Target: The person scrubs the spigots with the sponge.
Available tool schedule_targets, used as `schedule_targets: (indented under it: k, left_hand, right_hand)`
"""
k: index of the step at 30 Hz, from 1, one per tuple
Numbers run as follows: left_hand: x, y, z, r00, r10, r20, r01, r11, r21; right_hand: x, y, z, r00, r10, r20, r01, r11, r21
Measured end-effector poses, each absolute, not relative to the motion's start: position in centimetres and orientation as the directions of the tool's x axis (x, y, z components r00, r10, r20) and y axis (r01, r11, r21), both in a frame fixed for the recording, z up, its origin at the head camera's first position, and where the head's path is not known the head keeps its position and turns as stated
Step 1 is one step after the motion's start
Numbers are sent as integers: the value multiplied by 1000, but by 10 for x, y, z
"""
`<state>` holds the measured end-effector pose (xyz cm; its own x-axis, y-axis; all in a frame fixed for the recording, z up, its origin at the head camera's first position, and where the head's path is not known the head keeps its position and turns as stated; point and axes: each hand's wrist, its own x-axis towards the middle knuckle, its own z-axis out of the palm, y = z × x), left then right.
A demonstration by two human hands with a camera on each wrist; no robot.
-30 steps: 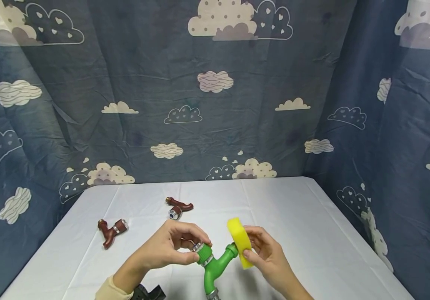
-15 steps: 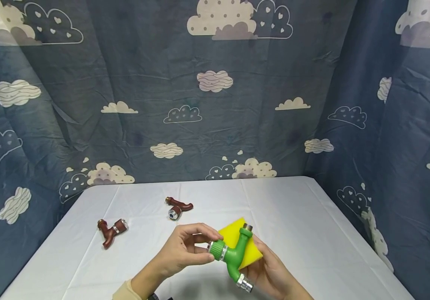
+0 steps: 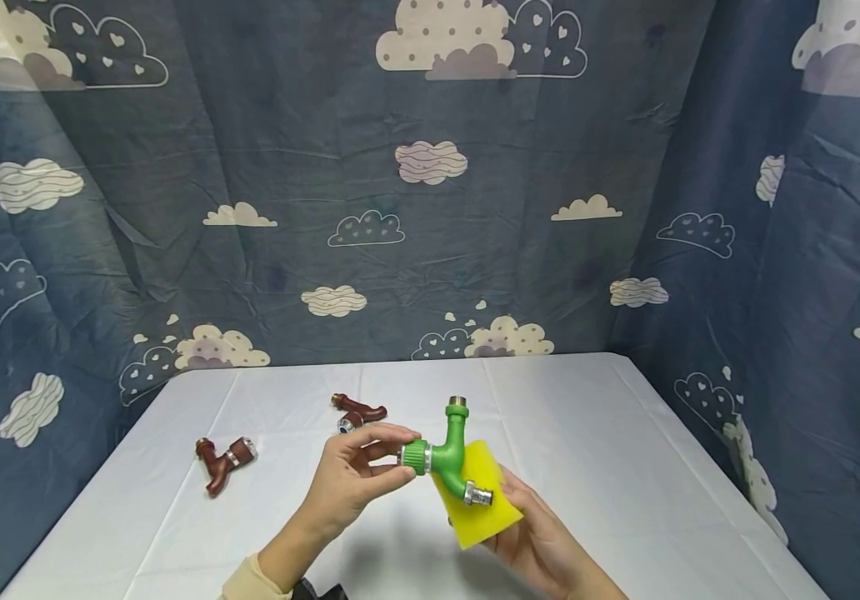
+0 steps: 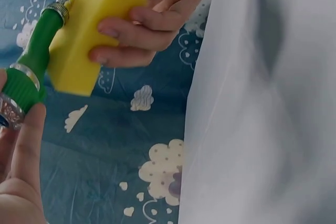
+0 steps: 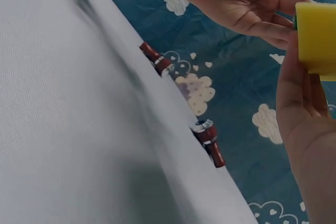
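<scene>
My left hand [image 3: 351, 475] pinches a green tap [image 3: 451, 454] by its ribbed knob, thumb below and fingers above, over the table. The tap's threaded inlet points up and its metal spout angles down to the right. Behind the tap, my right hand [image 3: 542, 533] holds a yellow sponge [image 3: 486, 508] from its far side, with the sponge right against the tap's body. In the left wrist view the sponge [image 4: 86, 35] lies along the green tap [image 4: 39, 51], and the right fingers curl at its edge. From the right wrist the sponge [image 5: 317, 40] hides most of the tap.
Two brown taps lie on the white table [image 3: 625, 483]: one tap [image 3: 223, 465] at the left, another tap [image 3: 358, 410] farther back, partly behind my left hand. Dark blue cloth [image 3: 475, 250] printed with clouds hangs around the back and sides.
The green tap has turned until its inlet points up, and it has risen away from the body. The sponge has swung from edge-on beside the inlet to flat behind the tap's body and spout.
</scene>
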<state>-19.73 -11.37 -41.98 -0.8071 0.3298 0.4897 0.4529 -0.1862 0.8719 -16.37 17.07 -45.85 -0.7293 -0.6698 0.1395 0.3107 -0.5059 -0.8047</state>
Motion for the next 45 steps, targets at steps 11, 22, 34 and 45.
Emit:
schedule_targets:
  k: [11, 22, 34, 45]
  left_hand:
    - [-201, -120, -416, -841, 202, 502, 506, -35, 862]
    - [-189, -110, -413, -773, 146, 618, 631, 79, 771]
    - [-180, -101, -417, -763, 238, 600, 642, 173, 747]
    - [-183, -112, -411, -745, 447, 494, 615, 174, 769]
  right_hand:
    - [-167, 170, -464, -899, -377, 224, -100, -322, -942]
    - [-165, 160, -467, -819, -121, 562, -571, 284, -770]
    - [-162, 154, -469, -522, -300, 798, -836, 365, -410]
    - [-163, 155, -471, -386, -414, 824, -916, 276, -290]
